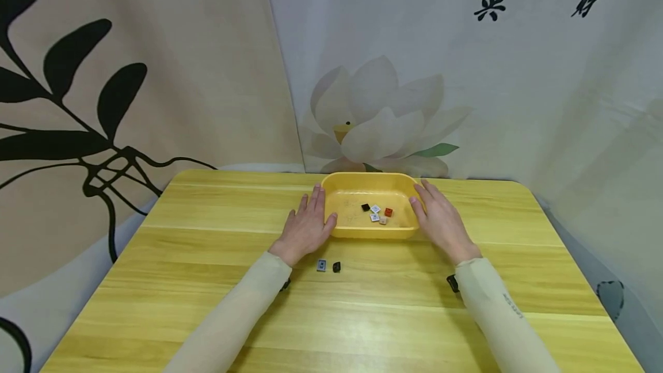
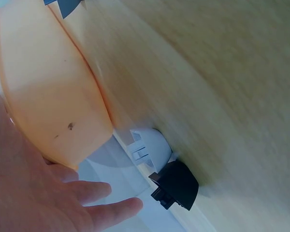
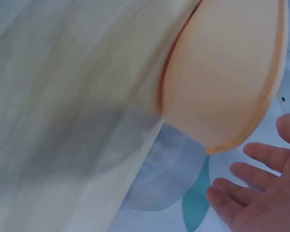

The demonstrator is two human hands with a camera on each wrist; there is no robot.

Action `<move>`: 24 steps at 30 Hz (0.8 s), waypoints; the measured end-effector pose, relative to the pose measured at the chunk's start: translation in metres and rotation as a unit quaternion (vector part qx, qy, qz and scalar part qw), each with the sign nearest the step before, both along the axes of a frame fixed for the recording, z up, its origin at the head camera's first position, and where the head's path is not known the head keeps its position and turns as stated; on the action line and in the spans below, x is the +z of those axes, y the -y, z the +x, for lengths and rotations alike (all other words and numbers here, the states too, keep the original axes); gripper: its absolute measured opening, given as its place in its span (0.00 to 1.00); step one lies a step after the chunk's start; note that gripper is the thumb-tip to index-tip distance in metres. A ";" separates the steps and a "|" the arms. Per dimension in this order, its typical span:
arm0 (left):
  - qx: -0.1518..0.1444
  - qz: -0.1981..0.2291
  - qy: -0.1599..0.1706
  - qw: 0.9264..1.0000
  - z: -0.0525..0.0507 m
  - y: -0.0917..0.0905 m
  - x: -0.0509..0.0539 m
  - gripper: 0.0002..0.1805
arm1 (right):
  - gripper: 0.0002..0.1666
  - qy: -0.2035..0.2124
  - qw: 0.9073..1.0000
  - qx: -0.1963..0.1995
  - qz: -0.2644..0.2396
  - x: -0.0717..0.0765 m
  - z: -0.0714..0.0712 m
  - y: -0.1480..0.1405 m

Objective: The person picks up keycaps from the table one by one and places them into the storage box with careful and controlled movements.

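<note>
The left hand (image 1: 307, 228) and right hand (image 1: 442, 219) are apart, fingers straight, flanking the yellow tray (image 1: 373, 233) far up the table (image 1: 393, 321), I'd guess to steady it; its walls corral 5 small blocks (image 1: 374, 217), 2 loose pieces (image 1: 321, 265) outside

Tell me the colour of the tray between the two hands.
The tray is yellow, which shows best in the head view.

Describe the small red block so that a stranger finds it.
At the far edge of the yellow wood-grained table stands a yellow rectangular plastic tray. Inside lies the small red block, rightmost of five. It alone is red, among a black piece, two white pieces and a beige piece.
</note>
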State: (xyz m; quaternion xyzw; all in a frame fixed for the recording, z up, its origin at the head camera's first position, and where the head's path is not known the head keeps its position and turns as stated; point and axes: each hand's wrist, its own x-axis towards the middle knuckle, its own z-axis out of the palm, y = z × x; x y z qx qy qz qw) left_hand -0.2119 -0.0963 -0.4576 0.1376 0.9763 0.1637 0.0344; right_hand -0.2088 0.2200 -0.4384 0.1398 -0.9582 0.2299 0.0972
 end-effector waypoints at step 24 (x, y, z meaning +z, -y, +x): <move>-0.018 0.013 0.017 1.000 -0.003 0.010 0.003 0.45 | 0.44 0.112 0.994 0.002 0.018 -0.019 -0.013 -0.006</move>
